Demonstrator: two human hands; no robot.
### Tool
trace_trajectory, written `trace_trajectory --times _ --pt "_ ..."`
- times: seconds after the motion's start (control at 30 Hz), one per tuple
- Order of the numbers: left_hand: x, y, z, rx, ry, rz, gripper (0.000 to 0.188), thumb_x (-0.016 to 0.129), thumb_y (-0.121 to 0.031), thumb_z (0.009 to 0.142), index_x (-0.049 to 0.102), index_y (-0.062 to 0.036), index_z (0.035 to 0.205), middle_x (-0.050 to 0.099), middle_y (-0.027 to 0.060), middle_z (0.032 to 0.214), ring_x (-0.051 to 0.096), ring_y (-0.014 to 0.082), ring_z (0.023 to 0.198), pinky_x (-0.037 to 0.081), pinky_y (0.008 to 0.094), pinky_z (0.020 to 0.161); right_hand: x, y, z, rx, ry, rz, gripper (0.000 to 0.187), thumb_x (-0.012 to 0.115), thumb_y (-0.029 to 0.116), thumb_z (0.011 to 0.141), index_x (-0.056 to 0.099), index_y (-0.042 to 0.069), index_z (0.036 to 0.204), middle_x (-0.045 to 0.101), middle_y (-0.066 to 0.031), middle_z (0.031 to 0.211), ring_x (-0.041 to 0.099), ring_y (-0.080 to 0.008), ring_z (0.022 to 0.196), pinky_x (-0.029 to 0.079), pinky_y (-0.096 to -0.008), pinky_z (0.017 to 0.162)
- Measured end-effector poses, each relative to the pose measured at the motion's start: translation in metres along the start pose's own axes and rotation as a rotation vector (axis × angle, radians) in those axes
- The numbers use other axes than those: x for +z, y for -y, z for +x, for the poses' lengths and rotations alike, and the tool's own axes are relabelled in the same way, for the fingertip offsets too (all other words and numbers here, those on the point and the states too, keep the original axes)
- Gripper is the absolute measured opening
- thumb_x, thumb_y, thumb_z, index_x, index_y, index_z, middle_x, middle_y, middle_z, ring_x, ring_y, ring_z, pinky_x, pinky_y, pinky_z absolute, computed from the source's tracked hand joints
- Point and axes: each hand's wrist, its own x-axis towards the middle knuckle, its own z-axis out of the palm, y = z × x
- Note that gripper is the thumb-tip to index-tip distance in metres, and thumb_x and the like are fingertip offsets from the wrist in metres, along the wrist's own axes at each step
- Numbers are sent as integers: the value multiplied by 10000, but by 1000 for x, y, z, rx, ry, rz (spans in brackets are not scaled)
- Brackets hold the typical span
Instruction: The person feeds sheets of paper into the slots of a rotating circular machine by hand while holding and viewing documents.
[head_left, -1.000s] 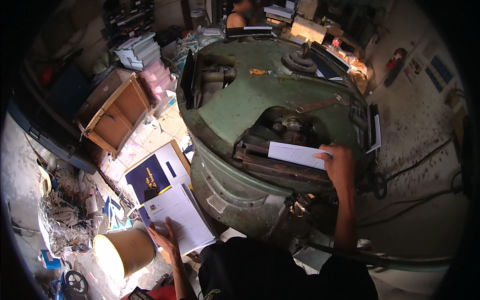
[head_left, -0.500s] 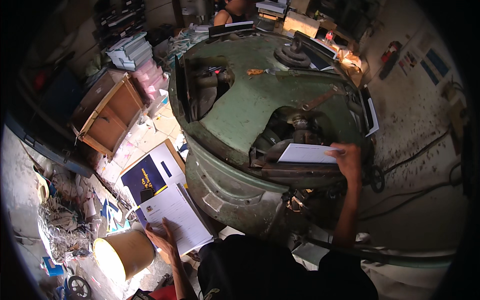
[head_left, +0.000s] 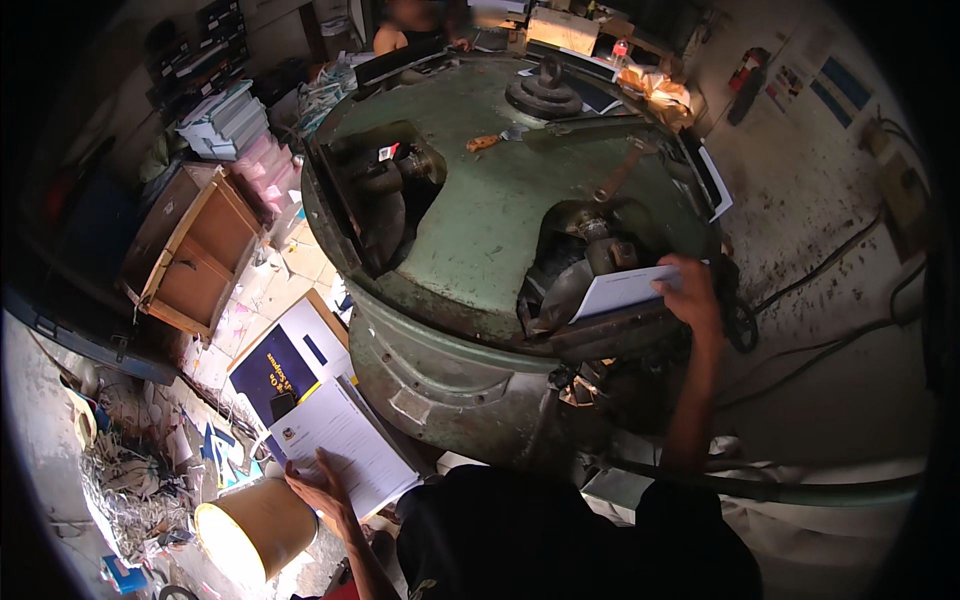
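My right hand [head_left: 690,292] is closed on the right end of a thin white booklet or sheaf of paper [head_left: 622,290]. The booklet stands tilted in the dark metal clamp [head_left: 625,336] at the near right rim of a large round green machine [head_left: 480,220]. Down at the left, my left hand [head_left: 325,495] lies with fingers spread on the lower left edge of a stack of printed white sheets [head_left: 350,445]. Behind the stack is a dark blue printed cover sheet [head_left: 270,370], with a small black object [head_left: 283,404] on it.
A wooden-handled scraper [head_left: 485,143], a wrench [head_left: 622,170] and stacked round weights [head_left: 545,95] lie on the machine top. Other papers [head_left: 716,185] stand in rim clamps. A yellow bucket [head_left: 270,525], a wooden box [head_left: 195,262] and paper scraps are at left. Another person [head_left: 395,35] is at the far side.
My view has shifted, so the machine sits a little further left. The right hand still grips the booklet, now more upright in the clamp. My left hand stays on the printed stack.
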Motion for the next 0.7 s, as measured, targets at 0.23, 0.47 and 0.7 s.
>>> trace_trajectory --times 0.23,0.47,0.7 --pt "3 11 2 -9 -9 -30 657 735 -386 849 483 59 1261 552 279 1174 535 395 1112 426 483 970 20 -33 0 120 228 206 247 800 9 648 742 17 888 680 -176 831 686 -292 808 531 -367 715" --pt "-3 4 13 -33 -15 -174 432 668 -347 915 582 52 1057 628 200 887 595 367 790 493 421 754 18 -36 -3 130 192 45 264 800 -8 648 722 10 899 708 -143 830 697 -235 802 531 -328 729" --pt "-88 -132 29 -88 138 -477 312 589 -266 989 626 38 933 651 119 753 540 121 666 446 298 636 11 2 1 52 182 7 347 802 23 665 686 30 992 698 -148 945 662 -321 962 492 -376 882"
